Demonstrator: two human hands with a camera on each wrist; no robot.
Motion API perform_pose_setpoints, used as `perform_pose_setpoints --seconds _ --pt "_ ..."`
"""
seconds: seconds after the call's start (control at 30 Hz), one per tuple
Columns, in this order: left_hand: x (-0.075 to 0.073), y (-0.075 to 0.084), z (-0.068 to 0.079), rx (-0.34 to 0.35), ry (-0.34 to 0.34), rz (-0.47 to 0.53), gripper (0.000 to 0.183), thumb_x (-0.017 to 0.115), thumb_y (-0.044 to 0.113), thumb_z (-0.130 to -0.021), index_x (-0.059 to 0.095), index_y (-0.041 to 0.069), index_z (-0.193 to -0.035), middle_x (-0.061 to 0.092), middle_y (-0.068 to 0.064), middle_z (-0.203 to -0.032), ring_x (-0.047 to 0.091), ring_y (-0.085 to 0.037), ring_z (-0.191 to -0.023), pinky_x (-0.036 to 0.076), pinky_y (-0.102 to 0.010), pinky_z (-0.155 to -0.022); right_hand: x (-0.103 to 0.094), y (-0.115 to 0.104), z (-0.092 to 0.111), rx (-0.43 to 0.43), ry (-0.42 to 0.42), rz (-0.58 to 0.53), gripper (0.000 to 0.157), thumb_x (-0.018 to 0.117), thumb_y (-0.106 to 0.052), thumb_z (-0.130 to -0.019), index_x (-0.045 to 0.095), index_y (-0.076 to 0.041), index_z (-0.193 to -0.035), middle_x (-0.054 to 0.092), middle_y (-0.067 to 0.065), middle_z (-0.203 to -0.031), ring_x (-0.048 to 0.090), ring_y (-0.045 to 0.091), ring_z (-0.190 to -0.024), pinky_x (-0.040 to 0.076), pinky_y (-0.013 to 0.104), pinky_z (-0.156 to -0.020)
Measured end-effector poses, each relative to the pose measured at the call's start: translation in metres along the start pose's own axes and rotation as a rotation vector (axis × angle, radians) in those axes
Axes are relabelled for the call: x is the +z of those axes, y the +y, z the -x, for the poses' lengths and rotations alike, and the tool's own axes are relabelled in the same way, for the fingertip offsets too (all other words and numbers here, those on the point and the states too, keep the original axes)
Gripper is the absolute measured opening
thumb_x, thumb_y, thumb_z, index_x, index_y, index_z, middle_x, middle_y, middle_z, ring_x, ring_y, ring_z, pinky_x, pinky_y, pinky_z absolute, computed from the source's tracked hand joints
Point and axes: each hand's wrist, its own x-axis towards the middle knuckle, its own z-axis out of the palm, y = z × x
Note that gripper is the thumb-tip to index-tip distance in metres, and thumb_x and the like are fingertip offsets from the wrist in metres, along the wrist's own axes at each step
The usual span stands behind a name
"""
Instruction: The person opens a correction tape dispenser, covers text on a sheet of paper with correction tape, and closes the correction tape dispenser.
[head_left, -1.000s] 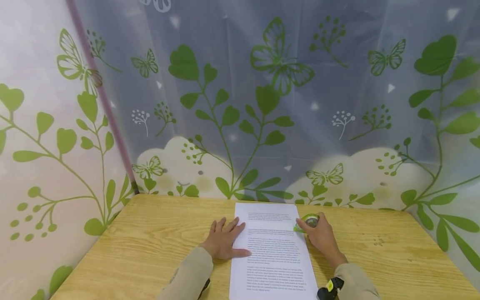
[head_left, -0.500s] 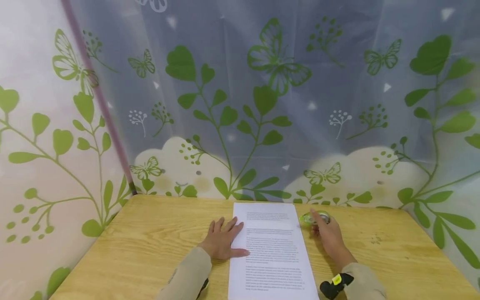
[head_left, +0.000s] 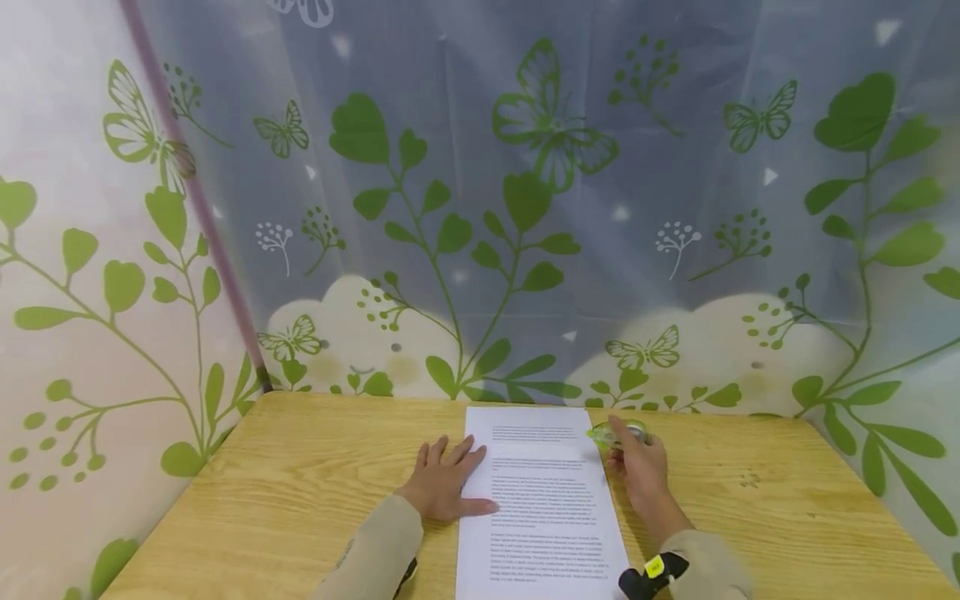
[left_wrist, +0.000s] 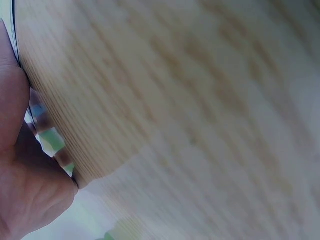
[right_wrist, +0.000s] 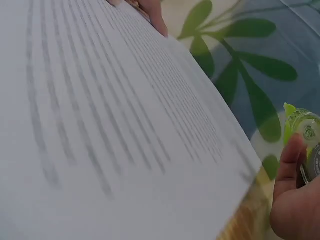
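A printed sheet of paper (head_left: 540,517) lies lengthwise on the wooden table, its lines of text running across. My left hand (head_left: 446,482) is spread at its left side, fingers straight, with fingertips and thumb over the margin. In the left wrist view only part of that hand (left_wrist: 35,180) shows, at the left edge. Beside the sheet's upper right edge, my right hand (head_left: 643,477) grips a green, see-through correction tape (head_left: 604,434), thumb along its side. The dispenser's pointed tip overlaps the sheet's right margin in the head view.
The wooden table (head_left: 322,475) reaches back to a curtain (head_left: 420,250) printed with green leaves and butterflies. A black band with a yellow label (head_left: 655,568) sits on the right wrist, near the sheet's lower right edge.
My right hand first drew the correction tape rightward off the sheet, then brought it back left to the sheet's edge, slightly higher than at first. The left hand has stayed in place.
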Motion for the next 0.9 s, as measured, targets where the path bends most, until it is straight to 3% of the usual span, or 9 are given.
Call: perform_pose_setpoints --seconds 0.23,0.57,0.9 --pt "-0.009 0.004 0.007 0.021 0.006 0.012 0.09 0.049 0.073 -0.083 0.03 0.016 -0.15 0.022 -0.011 -0.156 0.014 -0.049 -0.137 0.007 -0.065 -0.106 0.042 0.011 0.007 -0.047 0.001 0.161 0.059 0.071 -0.048 -0.083 0.045 -0.003 -0.111 0.055 0.006 -0.078 0.057 0.013 -0.062 0.052 0.023 -0.055" --pt "-0.014 0.009 0.006 0.006 -0.013 -0.02 0.088 0.049 0.072 -0.083 0.031 0.018 -0.151 0.023 -0.01 -0.156 0.016 -0.047 -0.138 0.01 -0.065 -0.106 0.097 0.037 0.019 -0.164 -0.103 0.427 0.055 0.069 -0.045 -0.086 0.048 -0.003 -0.114 0.062 0.01 -0.07 0.06 0.017 -0.05 0.052 0.031 -0.05" --pt "-0.012 0.006 0.007 0.008 0.006 -0.028 0.089 0.048 0.074 -0.082 0.031 0.019 -0.151 0.023 -0.009 -0.156 0.017 -0.047 -0.137 0.01 -0.064 -0.106 0.117 0.05 0.023 -0.224 -0.115 0.568 0.057 0.067 -0.045 -0.087 0.045 -0.002 -0.117 0.062 0.01 -0.081 0.057 0.015 -0.046 0.049 0.029 -0.051"
